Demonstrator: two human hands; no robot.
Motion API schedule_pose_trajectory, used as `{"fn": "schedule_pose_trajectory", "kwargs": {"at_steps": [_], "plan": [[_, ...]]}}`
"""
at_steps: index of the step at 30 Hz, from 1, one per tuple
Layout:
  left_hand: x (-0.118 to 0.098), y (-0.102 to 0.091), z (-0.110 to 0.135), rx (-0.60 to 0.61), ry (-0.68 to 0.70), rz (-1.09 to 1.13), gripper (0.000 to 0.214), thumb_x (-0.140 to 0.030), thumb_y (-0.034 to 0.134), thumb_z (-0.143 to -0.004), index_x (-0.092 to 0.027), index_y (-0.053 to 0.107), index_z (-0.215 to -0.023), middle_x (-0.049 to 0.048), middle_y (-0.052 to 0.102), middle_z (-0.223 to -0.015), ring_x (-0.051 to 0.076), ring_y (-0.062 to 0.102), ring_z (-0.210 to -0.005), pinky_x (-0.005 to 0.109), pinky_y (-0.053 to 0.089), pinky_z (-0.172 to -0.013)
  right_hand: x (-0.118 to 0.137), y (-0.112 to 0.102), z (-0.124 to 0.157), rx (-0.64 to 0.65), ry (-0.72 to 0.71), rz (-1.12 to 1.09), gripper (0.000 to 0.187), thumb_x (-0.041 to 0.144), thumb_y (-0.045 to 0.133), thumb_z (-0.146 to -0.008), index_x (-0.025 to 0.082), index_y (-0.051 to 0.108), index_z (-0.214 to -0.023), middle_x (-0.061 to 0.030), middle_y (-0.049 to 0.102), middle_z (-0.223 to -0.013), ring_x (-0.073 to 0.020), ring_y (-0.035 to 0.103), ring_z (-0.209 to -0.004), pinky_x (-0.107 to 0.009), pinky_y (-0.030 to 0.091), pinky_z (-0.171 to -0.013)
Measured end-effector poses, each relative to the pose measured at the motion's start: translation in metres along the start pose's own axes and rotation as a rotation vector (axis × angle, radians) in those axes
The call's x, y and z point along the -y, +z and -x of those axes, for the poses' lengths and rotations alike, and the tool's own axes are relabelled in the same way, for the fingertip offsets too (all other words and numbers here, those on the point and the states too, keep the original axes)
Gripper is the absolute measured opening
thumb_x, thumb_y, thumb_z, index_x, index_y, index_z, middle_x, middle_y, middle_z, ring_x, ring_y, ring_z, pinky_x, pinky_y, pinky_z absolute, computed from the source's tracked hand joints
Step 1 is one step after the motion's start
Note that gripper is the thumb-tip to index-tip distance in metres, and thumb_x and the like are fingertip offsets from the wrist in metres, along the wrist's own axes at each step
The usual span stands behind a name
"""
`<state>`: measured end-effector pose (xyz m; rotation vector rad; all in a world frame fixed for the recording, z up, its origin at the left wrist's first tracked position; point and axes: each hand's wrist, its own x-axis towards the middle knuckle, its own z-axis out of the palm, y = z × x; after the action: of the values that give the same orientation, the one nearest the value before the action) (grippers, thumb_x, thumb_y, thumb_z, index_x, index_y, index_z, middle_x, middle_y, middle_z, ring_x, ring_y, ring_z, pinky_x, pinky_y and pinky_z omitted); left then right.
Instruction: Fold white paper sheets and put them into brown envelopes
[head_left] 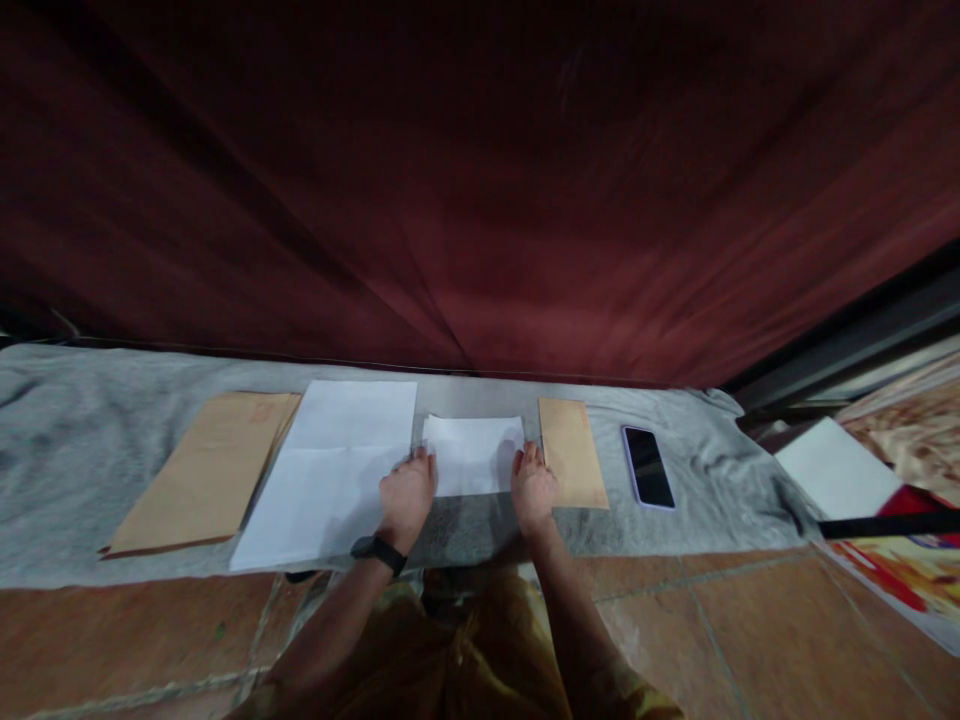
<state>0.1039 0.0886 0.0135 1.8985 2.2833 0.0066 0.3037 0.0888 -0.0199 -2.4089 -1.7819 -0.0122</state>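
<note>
A small folded white paper [471, 452] lies on a grey cloth [90, 470] spread over the floor. My left hand [407, 494] rests fingers-down on the paper's left edge, a dark watch on its wrist. My right hand [533, 486] presses flat on the paper's right lower corner. Both hands have fingers stretched out on the paper. A larger white sheet [330, 470] lies just left of my left hand. A narrow brown envelope [571, 450] lies just right of my right hand.
A stack of large brown envelopes [202, 470] sits at the left on the cloth. A dark phone [647, 466] lies to the right. A dark red curtain [480, 180] hangs behind. Brown floor tiles [750, 640] are in front; white paper [832, 470] and printed material lie far right.
</note>
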Motion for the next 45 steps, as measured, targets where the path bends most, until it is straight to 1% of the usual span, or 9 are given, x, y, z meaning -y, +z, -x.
{"fn": "schedule_pose_trajectory", "kwargs": {"at_steps": [10,16,19,22,26,29,31,35,45], "plan": [[-0.002,0.005,0.001,0.009,0.070,-0.036,0.040,-0.029,0.026,-0.105,-0.011,0.058,-0.122,0.0165,0.072,-0.085,0.028,0.072,-0.086,0.035,0.051,-0.071,0.004,0.007,0.004,-0.034,0.003,0.065,0.037,0.025,0.026,-0.107,0.015,0.061,-0.113,-0.0132,0.068,-0.099,-0.0191,0.073,-0.074,-0.027,0.050,-0.059],[-0.001,0.013,0.003,-0.057,0.105,-0.106,0.039,-0.026,0.028,-0.104,-0.008,0.053,-0.127,0.0142,0.069,-0.084,0.027,0.072,-0.083,0.034,0.053,-0.070,0.004,0.010,0.007,-0.061,-0.005,0.089,0.034,0.024,0.028,-0.107,0.016,0.059,-0.118,-0.0122,0.068,-0.100,-0.0194,0.073,-0.075,-0.027,0.050,-0.058],[-0.001,0.012,0.005,-0.125,0.146,-0.160,0.039,-0.014,0.029,-0.101,-0.007,0.050,-0.132,0.0162,0.069,-0.094,0.025,0.071,-0.086,0.033,0.053,-0.070,0.004,0.011,0.007,-0.071,-0.015,0.099,0.032,0.024,0.030,-0.107,0.015,0.059,-0.117,-0.0125,0.068,-0.099,-0.0197,0.073,-0.075,-0.026,0.050,-0.058],[-0.003,0.008,0.006,-0.219,0.203,-0.192,0.043,-0.006,0.031,-0.096,-0.009,0.052,-0.134,0.0184,0.067,-0.108,0.027,0.068,-0.097,0.038,0.054,-0.079,0.004,0.011,0.007,-0.075,-0.017,0.102,0.032,0.025,0.031,-0.107,0.015,0.060,-0.115,-0.0133,0.068,-0.099,-0.0197,0.072,-0.074,-0.026,0.049,-0.058],[-0.013,0.015,0.012,-0.288,0.462,-0.120,0.048,-0.004,0.037,-0.093,-0.009,0.051,-0.139,0.0206,0.061,-0.132,0.030,0.059,-0.120,0.044,0.049,-0.100,0.003,0.014,0.008,-0.080,-0.028,0.091,0.034,0.024,0.030,-0.107,0.014,0.057,-0.123,-0.0150,0.068,-0.103,-0.0201,0.072,-0.073,-0.027,0.050,-0.059],[-0.025,0.032,0.022,-0.294,0.673,0.001,0.049,-0.011,0.041,-0.096,-0.013,0.048,-0.145,0.0160,0.048,-0.153,0.029,0.042,-0.143,0.045,0.036,-0.117,0.002,0.015,0.008,-0.061,-0.034,0.079,0.034,0.022,0.030,-0.106,0.013,0.056,-0.127,-0.0166,0.068,-0.106,-0.0212,0.072,-0.075,-0.029,0.051,-0.061],[-0.032,0.043,0.029,-0.269,0.720,0.072,0.048,-0.021,0.042,-0.099,-0.015,0.047,-0.147,0.0117,0.043,-0.158,0.027,0.034,-0.148,0.046,0.031,-0.121,0.002,0.016,0.008,-0.044,-0.038,0.077,0.033,0.020,0.032,-0.105,0.013,0.057,-0.126,-0.0165,0.068,-0.106,-0.0213,0.071,-0.075,-0.029,0.051,-0.062],[-0.035,0.057,0.036,-0.217,0.703,0.113,0.054,-0.038,0.041,-0.102,-0.014,0.043,-0.150,0.0103,0.040,-0.160,0.025,0.030,-0.151,0.048,0.026,-0.124,0.001,0.017,0.008,-0.039,-0.043,0.085,0.033,0.019,0.033,-0.104,0.013,0.055,-0.128,-0.0172,0.067,-0.107,-0.0206,0.071,-0.074,-0.029,0.051,-0.062],[-0.020,0.062,0.047,-0.244,0.688,0.094,0.066,-0.047,0.040,-0.100,-0.009,0.034,-0.154,0.0150,0.037,-0.161,0.026,0.026,-0.153,0.049,0.023,-0.125,0.002,0.014,0.008,-0.030,-0.035,0.068,0.035,0.020,0.030,-0.105,0.012,0.055,-0.128,-0.0171,0.067,-0.107,-0.0214,0.072,-0.077,-0.029,0.052,-0.063]]}}
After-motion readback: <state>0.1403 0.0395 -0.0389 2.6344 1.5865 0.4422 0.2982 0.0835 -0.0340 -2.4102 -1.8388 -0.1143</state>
